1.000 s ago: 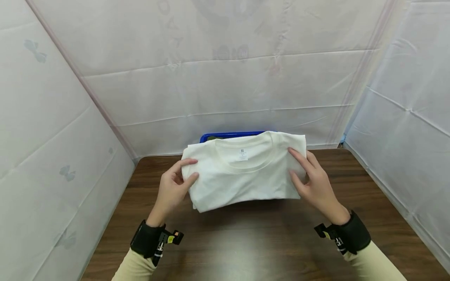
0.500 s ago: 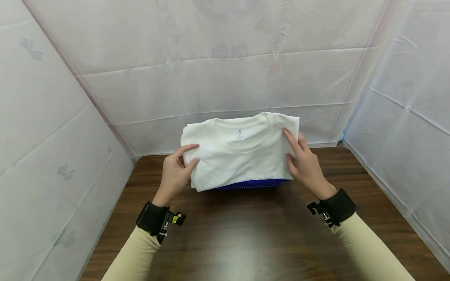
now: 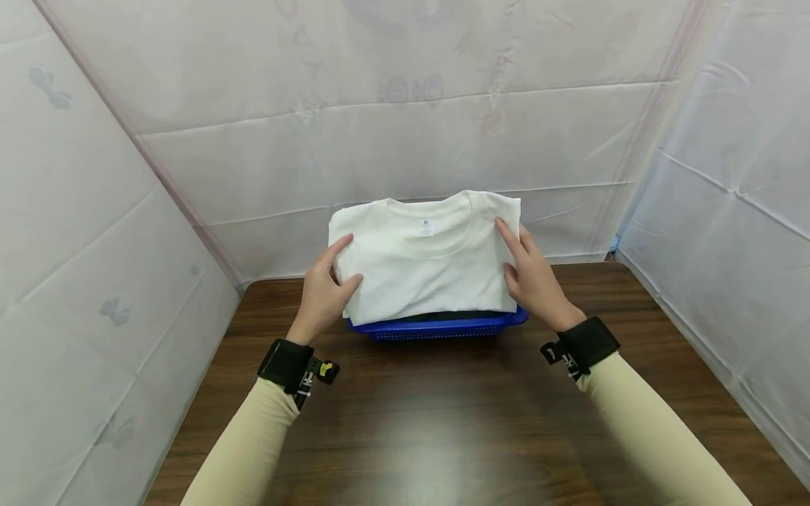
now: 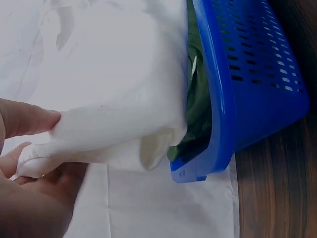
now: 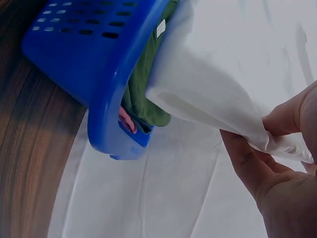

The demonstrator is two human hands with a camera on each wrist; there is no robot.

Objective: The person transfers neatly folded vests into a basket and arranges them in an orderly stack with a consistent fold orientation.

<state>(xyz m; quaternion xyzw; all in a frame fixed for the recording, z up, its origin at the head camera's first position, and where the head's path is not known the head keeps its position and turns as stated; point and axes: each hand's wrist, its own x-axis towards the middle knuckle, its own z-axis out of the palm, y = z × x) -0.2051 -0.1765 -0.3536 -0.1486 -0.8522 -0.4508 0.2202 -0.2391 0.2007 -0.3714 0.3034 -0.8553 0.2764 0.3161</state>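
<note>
A folded white T-shirt, neckline and label facing up, is held over a blue plastic basket. My left hand pinches its left side between thumb and fingers. At the opposite side my right hand grips the shirt the same way, thumb on top and fingers beneath. In the left wrist view, dark green cloth lies in the basket under the shirt. The right wrist view also shows green cloth and a bit of pink cloth inside the basket. The shirt hides most of the basket's contents.
The basket stands on a brown wood-grain table, near its back edge. White sheeting hangs behind as a back wall and along the left and right sides.
Both hands have carried the T-shirt forward, away from the body, and slightly left. The basket's front, hidden at first, now shows below the shirt's near edge.
</note>
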